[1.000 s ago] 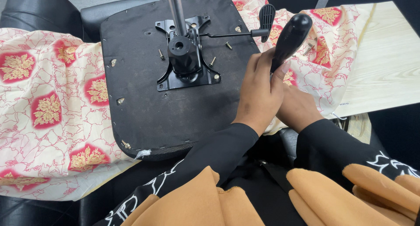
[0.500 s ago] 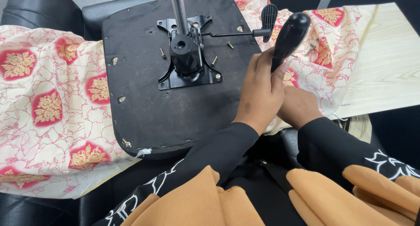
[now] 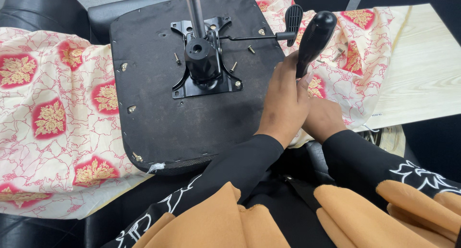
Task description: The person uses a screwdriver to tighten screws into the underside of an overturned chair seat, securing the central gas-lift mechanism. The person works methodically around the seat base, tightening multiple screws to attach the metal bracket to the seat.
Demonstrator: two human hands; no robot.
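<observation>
- The left hand (image 3: 283, 101) was closed around the lower end of a black handle (image 3: 314, 36), which stood tilted at the right edge of the upturned seat (image 3: 158, 118).
- The right hand (image 3: 324, 118) lay just behind it (grip hidden, cannot tell).
- A flowered cloth (image 3: 53, 113) lay underneath.

Black sleeves with white line patterns, over orange-brown cloth panels.
</observation>
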